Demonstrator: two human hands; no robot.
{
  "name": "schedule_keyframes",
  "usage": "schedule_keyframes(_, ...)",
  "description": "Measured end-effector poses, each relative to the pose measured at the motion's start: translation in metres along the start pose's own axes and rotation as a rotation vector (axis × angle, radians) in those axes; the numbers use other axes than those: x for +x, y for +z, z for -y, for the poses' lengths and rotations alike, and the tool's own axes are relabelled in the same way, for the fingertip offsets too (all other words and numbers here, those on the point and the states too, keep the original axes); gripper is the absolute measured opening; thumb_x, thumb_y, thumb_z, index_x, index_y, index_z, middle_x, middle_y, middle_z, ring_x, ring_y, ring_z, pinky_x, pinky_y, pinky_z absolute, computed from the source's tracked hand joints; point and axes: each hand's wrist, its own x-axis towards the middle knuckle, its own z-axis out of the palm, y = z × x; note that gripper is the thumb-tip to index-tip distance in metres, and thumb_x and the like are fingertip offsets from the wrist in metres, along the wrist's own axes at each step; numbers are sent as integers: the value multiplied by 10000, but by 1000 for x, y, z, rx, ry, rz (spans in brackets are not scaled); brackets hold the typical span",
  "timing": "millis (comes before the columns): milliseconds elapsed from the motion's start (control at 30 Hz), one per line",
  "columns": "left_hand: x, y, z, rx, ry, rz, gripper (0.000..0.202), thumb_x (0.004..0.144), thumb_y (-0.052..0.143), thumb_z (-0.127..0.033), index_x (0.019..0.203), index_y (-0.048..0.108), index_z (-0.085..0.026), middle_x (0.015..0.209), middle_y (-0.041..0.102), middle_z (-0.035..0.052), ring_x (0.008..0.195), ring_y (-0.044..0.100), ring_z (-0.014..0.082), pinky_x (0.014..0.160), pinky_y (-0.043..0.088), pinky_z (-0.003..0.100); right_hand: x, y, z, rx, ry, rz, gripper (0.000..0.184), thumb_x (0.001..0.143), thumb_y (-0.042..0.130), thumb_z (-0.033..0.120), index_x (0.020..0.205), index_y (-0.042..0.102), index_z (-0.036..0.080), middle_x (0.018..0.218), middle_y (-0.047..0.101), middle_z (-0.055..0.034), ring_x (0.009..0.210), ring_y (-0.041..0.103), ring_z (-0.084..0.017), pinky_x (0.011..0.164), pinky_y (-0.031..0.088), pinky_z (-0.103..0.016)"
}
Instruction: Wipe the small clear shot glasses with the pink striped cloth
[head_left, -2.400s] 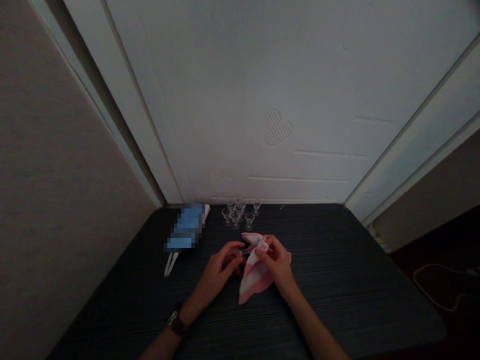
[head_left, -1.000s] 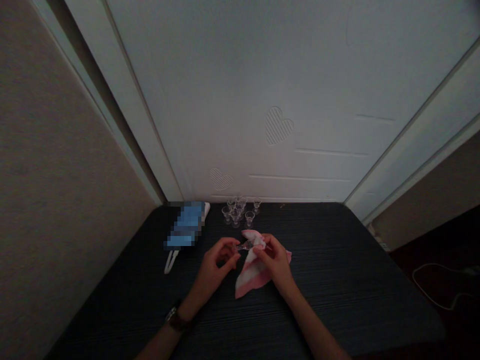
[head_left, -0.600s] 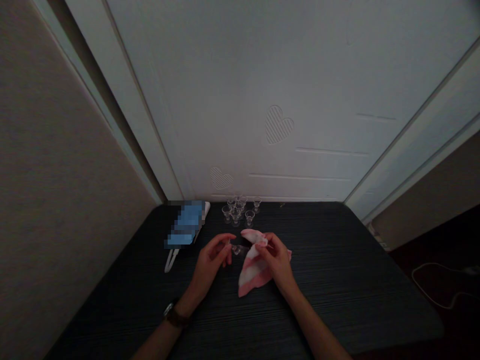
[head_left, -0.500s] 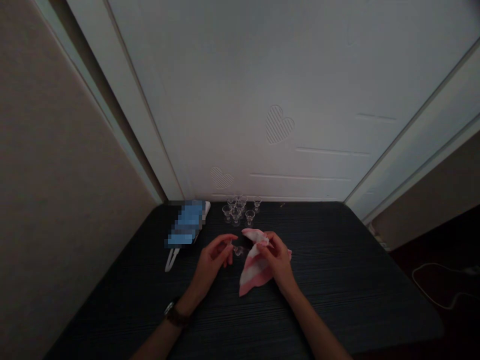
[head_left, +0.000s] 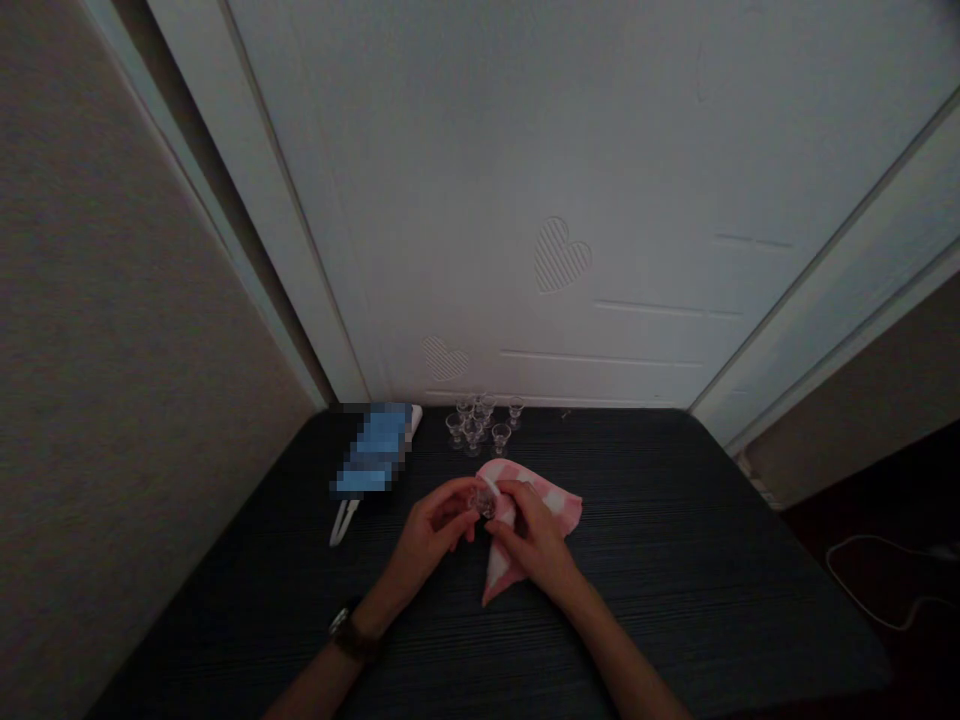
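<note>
My left hand (head_left: 433,530) pinches a small clear stemmed glass (head_left: 481,498) just above the dark table (head_left: 675,560). My right hand (head_left: 531,540) is closed on a pink and white checked cloth (head_left: 551,505) and presses a fold of it against the glass. The rest of the cloth lies spread on the table under and behind my right hand. A wristwatch (head_left: 349,632) sits on my left wrist. The light is dim.
Several small clear stemmed glasses (head_left: 480,425) stand clustered at the table's back edge against a white door (head_left: 525,200). A blurred blue item (head_left: 373,450) with a white strap (head_left: 343,522) lies at the back left. A cable (head_left: 885,580) lies on the floor at the right.
My hands have come together: the right hand moved the cloth left onto the glass held by my left hand. The cloth's far part now lies flatter on the table.
</note>
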Motion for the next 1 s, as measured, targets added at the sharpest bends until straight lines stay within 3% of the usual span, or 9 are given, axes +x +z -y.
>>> schedule_keyframes(167,0,3,6,-3,9,64,338,760,625,-277,1077,567,-173,709,608,4,563,543,118,471,410,203,-2,1,-2,-50,-48,68,273,790,610,274,1062,590,263,1029,614,-46,990,524,-240,900,383,-389)
schedule_keyframes(300,2,3,8,-4,82,-14,396,729,658,-243,1107,541,-208,885,602,26,764,583,153,638,484,238,-3,2,-2,-30,4,87,256,799,599,325,1048,589,268,979,624,-29,915,547,-228,828,399,-346)
schedule_keyframes(400,4,2,10,30,126,-52,475,694,690,-230,1142,531,-229,1027,565,48,867,555,165,671,486,234,-2,2,3,-34,41,112,166,801,597,337,943,606,251,877,629,-6,799,549,-198,730,394,-295)
schedule_keyframes(567,6,1,15,-1,91,97,357,710,677,-235,1060,614,-196,1071,555,61,983,541,208,774,491,287,0,1,7,9,83,74,94,804,585,302,837,581,214,749,586,17,669,498,-154,613,356,-252)
schedule_keyframes(833,4,0,22,-41,17,130,405,691,699,-199,1091,633,-214,1103,612,53,1031,550,215,893,448,332,-3,-1,2,123,131,92,168,858,503,361,953,513,223,862,560,-7,798,527,-174,730,405,-279)
schedule_keyframes(1000,6,1,24,71,51,139,251,680,703,-245,920,696,-173,904,651,41,852,576,198,802,455,307,-6,-3,8,173,69,237,261,934,330,375,1090,475,224,1006,578,-64,932,553,-202,818,415,-325)
